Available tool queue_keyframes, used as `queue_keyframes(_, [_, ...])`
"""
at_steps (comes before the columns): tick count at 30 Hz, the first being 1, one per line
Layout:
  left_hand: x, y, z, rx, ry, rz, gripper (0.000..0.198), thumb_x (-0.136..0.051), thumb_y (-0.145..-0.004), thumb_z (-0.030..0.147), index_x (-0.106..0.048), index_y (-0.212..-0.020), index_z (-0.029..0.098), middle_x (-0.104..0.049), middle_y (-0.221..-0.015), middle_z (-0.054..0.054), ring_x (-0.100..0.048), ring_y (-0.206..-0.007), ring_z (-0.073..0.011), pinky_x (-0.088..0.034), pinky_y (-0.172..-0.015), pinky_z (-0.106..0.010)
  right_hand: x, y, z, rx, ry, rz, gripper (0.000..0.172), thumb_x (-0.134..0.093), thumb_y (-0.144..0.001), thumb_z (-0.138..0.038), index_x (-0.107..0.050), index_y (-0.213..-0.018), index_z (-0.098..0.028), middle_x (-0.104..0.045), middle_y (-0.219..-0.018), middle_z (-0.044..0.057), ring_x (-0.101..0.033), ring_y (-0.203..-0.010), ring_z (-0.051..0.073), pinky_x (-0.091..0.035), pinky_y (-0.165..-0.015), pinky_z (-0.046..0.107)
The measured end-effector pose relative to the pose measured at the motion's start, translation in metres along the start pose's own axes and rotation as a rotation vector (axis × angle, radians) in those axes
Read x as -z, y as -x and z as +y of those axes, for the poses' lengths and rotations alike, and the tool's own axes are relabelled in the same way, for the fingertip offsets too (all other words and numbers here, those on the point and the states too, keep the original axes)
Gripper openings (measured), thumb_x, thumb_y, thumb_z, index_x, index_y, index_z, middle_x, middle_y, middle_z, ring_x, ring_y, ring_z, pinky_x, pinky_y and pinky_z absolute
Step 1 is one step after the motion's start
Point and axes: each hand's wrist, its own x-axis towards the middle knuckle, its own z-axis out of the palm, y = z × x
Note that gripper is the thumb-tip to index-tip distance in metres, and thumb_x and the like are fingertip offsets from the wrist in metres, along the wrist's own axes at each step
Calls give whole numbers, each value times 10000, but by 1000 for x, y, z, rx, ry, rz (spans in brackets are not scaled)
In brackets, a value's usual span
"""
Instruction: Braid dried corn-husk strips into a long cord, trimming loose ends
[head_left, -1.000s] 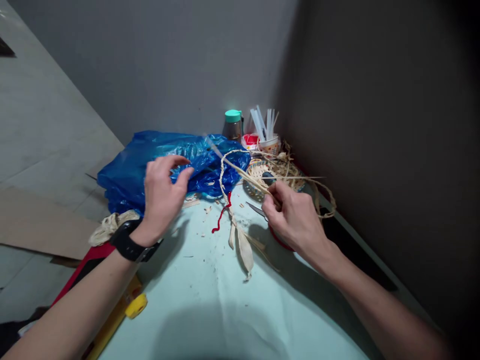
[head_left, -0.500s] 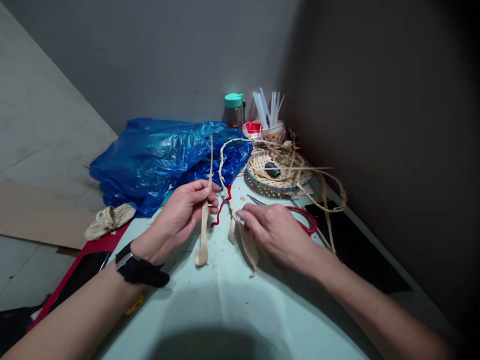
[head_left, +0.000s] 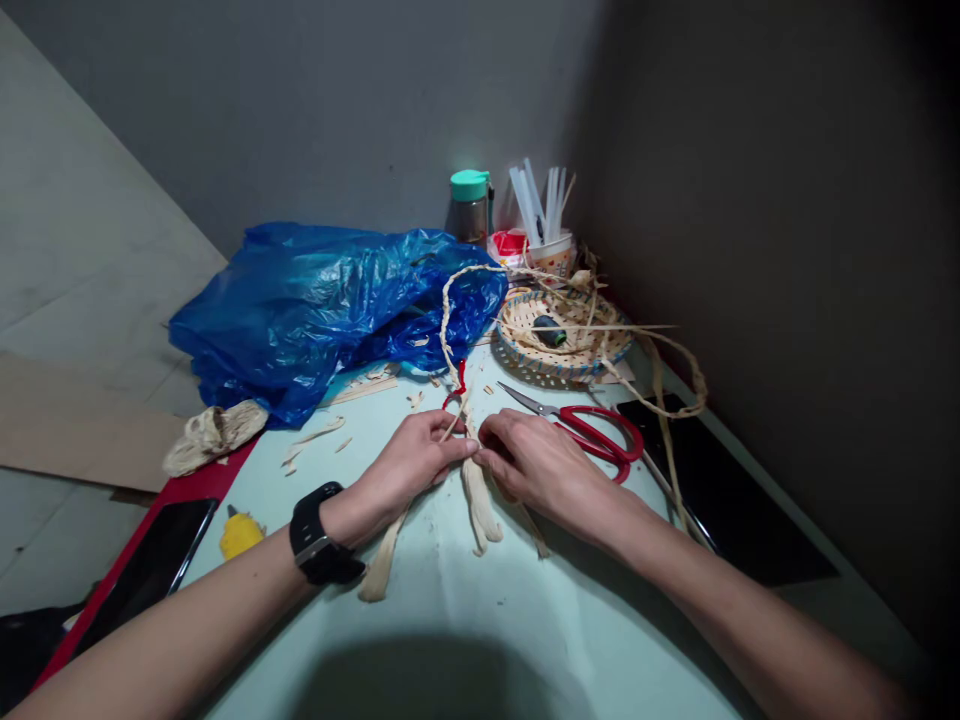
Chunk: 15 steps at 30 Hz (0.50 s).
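Note:
My left hand point(head_left: 420, 455), with a dark watch on the wrist, is closed on a pale dried plant-fibre strip; its wide tail point(head_left: 384, 560) hangs below the fingers. Opposite it, my right hand point(head_left: 551, 465) is closed at the working end of a braided fibre cord point(head_left: 445, 310), the fingertips of both hands meeting there. What exactly the right fingers pinch is partly hidden. A middle strip point(head_left: 480, 505) hangs down between the hands, and another strip point(head_left: 534, 528) trails from under my right hand. Red yarn point(head_left: 460, 375) is at the cord just above my fingers.
Red-handled scissors point(head_left: 600, 435) lie beside my right hand. Behind stands a woven basket point(head_left: 517, 365) holding a dark spool point(head_left: 550, 331). A blue plastic bag point(head_left: 300, 300) fills the back left. Fibre scraps point(head_left: 315, 435) and a yellow object point(head_left: 241, 535) lie left.
My left hand has moved right and down with its strip, to meet my right hand at the cord. The strip now slants down to the left instead of standing upright.

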Motion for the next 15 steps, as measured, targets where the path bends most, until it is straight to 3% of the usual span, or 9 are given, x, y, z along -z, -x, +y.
queue_keyframes(4, [-2,-3,1,76,45,-5,187,-662,-695,255,-508,-692,149,-362,-519,80,-240,-424,-35,-135,-419,-201,-1,-1,0,-36,-132,-4,195,-468,-911,-298,-567,-810,-164,-597,-748,37,-504,-639,137,-254,-541,246])
queue_keyframes(7, [0,-4,-1,56,48,-21,208,-633,-730,259,-457,-664,171,-338,-490,84,-237,-419,-44,-127,-418,-208,-1,-3,3,-31,-246,20,196,-470,-911,-321,-552,-817,-170,-582,-730,21,-474,-619,128,-258,-541,237])
queue_keyframes(15, [6,-5,-4,77,152,-136,181,-606,-777,262,-457,-730,172,-300,-531,92,-190,-418,-34,-109,-401,-201,-4,-9,14,-32,-568,-58,126,-473,-894,-291,-535,-883,-182,-557,-689,-23,-480,-632,123,-324,-588,225])
